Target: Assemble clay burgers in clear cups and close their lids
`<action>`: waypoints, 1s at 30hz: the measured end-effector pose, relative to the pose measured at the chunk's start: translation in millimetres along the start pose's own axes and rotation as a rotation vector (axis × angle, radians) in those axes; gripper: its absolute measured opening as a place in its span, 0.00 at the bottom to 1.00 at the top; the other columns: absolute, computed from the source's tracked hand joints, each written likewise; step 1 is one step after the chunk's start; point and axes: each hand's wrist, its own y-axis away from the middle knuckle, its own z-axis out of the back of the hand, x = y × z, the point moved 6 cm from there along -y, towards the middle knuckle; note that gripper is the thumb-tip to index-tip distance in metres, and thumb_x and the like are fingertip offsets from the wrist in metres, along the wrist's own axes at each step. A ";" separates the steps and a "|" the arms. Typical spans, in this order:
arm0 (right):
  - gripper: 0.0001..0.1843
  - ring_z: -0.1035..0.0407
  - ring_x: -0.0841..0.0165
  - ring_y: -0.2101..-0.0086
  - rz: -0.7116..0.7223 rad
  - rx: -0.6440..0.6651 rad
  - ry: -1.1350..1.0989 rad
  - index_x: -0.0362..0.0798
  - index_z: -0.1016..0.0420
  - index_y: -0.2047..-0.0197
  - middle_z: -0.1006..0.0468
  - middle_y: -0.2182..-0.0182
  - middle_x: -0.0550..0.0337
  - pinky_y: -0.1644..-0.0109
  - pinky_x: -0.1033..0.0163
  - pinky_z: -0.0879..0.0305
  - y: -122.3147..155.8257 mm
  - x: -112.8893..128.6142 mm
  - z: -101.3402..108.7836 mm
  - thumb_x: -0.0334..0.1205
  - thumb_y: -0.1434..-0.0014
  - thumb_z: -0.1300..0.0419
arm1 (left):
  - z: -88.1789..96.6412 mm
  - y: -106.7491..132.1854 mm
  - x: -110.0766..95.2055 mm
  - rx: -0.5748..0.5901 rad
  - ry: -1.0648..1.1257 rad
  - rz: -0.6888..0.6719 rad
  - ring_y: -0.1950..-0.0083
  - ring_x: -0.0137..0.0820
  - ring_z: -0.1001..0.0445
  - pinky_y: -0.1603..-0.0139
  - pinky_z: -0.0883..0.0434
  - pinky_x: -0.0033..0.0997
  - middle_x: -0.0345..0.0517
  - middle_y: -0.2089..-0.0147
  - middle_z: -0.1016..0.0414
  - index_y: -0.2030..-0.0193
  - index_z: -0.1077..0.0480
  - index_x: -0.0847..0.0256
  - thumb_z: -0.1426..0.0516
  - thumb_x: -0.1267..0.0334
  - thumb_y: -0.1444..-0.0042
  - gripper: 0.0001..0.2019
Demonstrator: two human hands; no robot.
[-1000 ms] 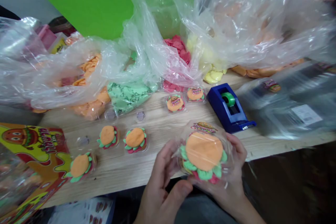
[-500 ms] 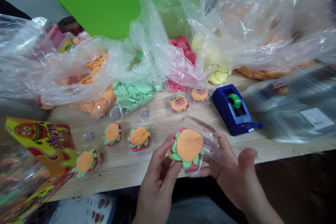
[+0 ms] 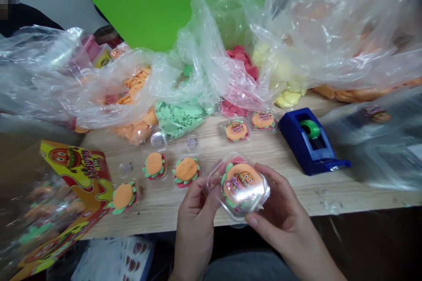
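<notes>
A clear plastic clamshell pack (image 3: 242, 184) with a burger-shaped clay piece inside is held between my hands above the table's front edge. Its lid lies over the orange bun and carries a shiny burger label. My left hand (image 3: 199, 221) grips the left side, thumb on top. At the right rim, my right hand (image 3: 285, 215) closes fingers and thumb on the pack's edge. Behind it lie an open pack with a burger (image 3: 186, 170), another burger (image 3: 154, 164) and a third burger (image 3: 123, 197). Two labelled packs, one nearer (image 3: 236, 131) and one farther (image 3: 263, 120), rest at the back.
A blue tape dispenser (image 3: 311, 142) with green tape stands to the right. Plastic bags of orange, green (image 3: 178, 116), red (image 3: 239, 105) and yellow pieces line the back. A printed display box (image 3: 94, 184) is at left, a clear plastic bag (image 3: 372, 149) at right.
The pack's raised lid has come down over the burger, and its label now faces up. My right thumb has moved from the air onto the pack's edge. The view has swung slightly left.
</notes>
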 end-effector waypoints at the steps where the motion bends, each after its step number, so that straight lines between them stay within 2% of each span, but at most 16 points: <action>1: 0.30 0.34 0.71 0.49 0.013 -0.003 0.018 0.69 0.40 0.48 0.35 0.44 0.68 0.53 0.70 0.31 -0.1 0.6 1.0 0.29 0.47 0.38 | 0.6 -1.0 -0.2 0.011 0.003 0.016 0.42 0.37 0.34 0.40 0.41 0.39 0.45 0.48 0.27 0.57 0.27 0.57 0.43 0.63 0.45 0.09; 5: 0.31 0.32 0.73 0.50 0.078 -0.035 0.066 0.70 0.39 0.48 0.32 0.46 0.70 0.53 0.73 0.31 -1.3 3.6 6.3 0.27 0.47 0.39 | 0.9 -2.4 -3.9 0.097 0.075 0.126 0.47 0.39 0.31 0.47 0.33 0.38 0.47 0.52 0.25 0.61 0.24 0.59 0.44 0.66 0.45 0.08; 8: 0.30 0.34 0.70 0.48 0.160 -0.076 0.125 0.68 0.38 0.47 0.35 0.43 0.67 0.55 0.73 0.30 -0.4 4.4 9.4 0.26 0.47 0.40 | -3.7 -0.9 -9.3 0.145 0.233 0.182 0.46 0.43 0.32 0.49 0.32 0.40 0.51 0.54 0.24 0.63 0.24 0.64 0.44 0.65 0.48 0.09; 11: 0.32 0.36 0.68 0.47 0.208 -0.115 0.214 0.66 0.38 0.47 0.40 0.40 0.64 0.59 0.75 0.29 2.1 1.0 10.9 0.25 0.48 0.40 | -5.4 0.2 -12.6 0.063 0.295 0.141 0.46 0.42 0.31 0.50 0.31 0.39 0.51 0.52 0.25 0.61 0.26 0.63 0.44 0.64 0.47 0.09; 14: 0.33 0.35 0.68 0.47 0.258 -0.126 0.276 0.67 0.39 0.46 0.39 0.41 0.64 0.61 0.76 0.28 4.5 0.0 10.3 0.23 0.49 0.40 | -4.4 1.1 -12.2 -0.066 0.263 0.067 0.51 0.38 0.27 0.54 0.28 0.35 0.47 0.53 0.25 0.62 0.27 0.59 0.43 0.64 0.46 0.06; 18: 0.33 0.38 0.67 0.45 0.344 -0.121 0.345 0.66 0.39 0.46 0.38 0.41 0.66 0.59 0.76 0.28 6.9 6.7 8.2 0.22 0.48 0.41 | -6.4 0.7 -11.0 -0.066 0.234 0.033 0.52 0.35 0.26 0.56 0.27 0.32 0.44 0.53 0.24 0.56 0.30 0.54 0.43 0.64 0.45 0.09; 21: 0.34 0.40 0.68 0.44 0.404 -0.101 0.390 0.66 0.39 0.46 0.38 0.41 0.68 0.55 0.74 0.29 8.8 13.0 6.7 0.21 0.49 0.42 | -1.7 0.6 -12.9 -0.047 0.144 0.010 0.50 0.31 0.27 0.54 0.29 0.26 0.42 0.51 0.25 0.52 0.31 0.51 0.44 0.62 0.44 0.12; 26: 0.34 0.39 0.65 0.45 0.430 -0.059 0.391 0.65 0.36 0.47 0.35 0.42 0.68 0.53 0.70 0.29 13.6 14.7 8.2 0.20 0.50 0.40 | 9.5 1.6 -17.8 -0.040 -0.076 -0.068 0.54 0.25 0.28 0.53 0.33 0.17 0.39 0.58 0.24 0.59 0.26 0.54 0.42 0.61 0.46 0.08; 30: 0.29 0.36 0.59 0.46 0.376 -0.093 0.362 0.65 0.32 0.48 0.31 0.45 0.63 0.54 0.61 0.27 17.0 11.3 11.9 0.27 0.49 0.37 | 12.5 4.0 -22.5 -0.102 -0.072 -0.094 0.61 0.23 0.28 0.59 0.33 0.15 0.37 0.65 0.25 0.63 0.25 0.55 0.40 0.61 0.49 0.06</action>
